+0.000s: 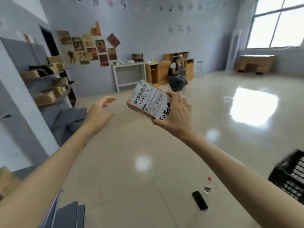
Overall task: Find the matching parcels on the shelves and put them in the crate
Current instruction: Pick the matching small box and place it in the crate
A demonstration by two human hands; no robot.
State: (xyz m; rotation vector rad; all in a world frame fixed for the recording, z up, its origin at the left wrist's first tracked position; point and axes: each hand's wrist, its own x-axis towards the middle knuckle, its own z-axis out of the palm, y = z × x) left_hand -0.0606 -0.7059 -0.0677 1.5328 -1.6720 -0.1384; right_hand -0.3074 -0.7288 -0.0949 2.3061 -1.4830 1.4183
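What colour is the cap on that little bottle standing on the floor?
Red; the bottle itself is clear. It shows in the head view, beside a black phone.

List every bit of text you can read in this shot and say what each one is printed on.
"507-K503 447": large print on the white shipping label of the parcel gripped by the right hand.
"K505": small print lower on the same label.
Black handwritten marks at the label's edge: partly hidden by the hand, unreadable.
Barcodes and fine print on the label: too small to read.
Wall posters: too blurred to read.
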